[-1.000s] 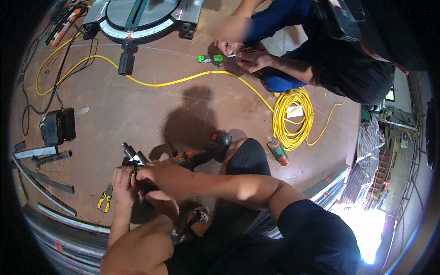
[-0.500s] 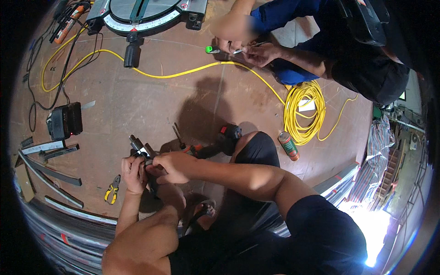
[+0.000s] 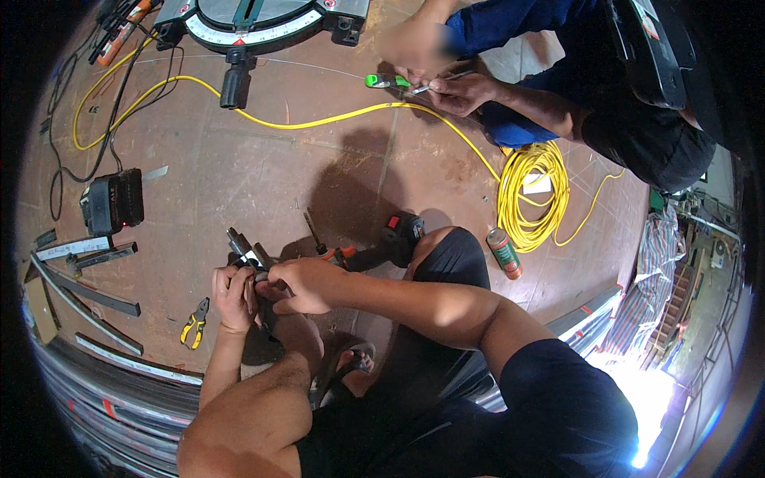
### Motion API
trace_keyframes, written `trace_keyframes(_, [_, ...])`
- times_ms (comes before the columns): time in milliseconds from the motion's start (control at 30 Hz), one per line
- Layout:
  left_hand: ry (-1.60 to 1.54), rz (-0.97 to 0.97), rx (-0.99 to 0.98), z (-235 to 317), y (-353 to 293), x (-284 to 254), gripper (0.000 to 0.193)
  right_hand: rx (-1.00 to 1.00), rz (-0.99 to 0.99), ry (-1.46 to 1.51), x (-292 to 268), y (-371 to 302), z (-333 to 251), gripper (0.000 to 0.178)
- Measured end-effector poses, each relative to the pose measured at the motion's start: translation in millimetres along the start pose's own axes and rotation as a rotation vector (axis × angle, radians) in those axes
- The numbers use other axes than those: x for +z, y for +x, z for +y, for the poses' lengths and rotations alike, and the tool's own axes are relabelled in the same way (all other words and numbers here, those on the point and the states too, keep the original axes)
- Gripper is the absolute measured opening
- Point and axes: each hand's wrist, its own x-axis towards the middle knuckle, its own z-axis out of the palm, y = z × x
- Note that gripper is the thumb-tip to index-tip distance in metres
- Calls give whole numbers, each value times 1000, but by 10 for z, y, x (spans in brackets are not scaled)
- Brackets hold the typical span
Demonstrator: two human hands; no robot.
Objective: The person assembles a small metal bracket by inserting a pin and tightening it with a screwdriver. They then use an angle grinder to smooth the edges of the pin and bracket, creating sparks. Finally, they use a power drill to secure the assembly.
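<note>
My left hand (image 3: 233, 296) grips a short dark metal piece (image 3: 245, 253) that sticks up from my fist, low over the brown floor. My right hand (image 3: 301, 284) is closed on the same piece from the right, fingers pinched against it. Both hands sit just above my bent left knee. A cordless drill (image 3: 381, 244) with a long bit lies on the floor right behind my right hand. Yellow-handled pliers (image 3: 194, 322) lie left of my left wrist.
A mitre saw (image 3: 255, 22) stands at the top. A yellow cable (image 3: 532, 196) runs across the floor into a coil. A black charger (image 3: 114, 201), metal profile strips (image 3: 84, 293) and a spray can (image 3: 504, 252) lie around. Another person (image 3: 558, 95) crouches opposite, holding a green tool.
The view has shifted, so everything sits lower and more central in the picture. My hands stay together on the metal piece; the other person keeps working with the green tool.
</note>
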Motion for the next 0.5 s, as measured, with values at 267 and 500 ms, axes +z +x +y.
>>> trace_keyframes(267, [13,-26,-5,1,9,-15,18,17,3,-67,21,12,35,53])
trace_keyframes(500, [22,-38,-9,4,11,-23,17,-16,21,-25,20,4,35,53])
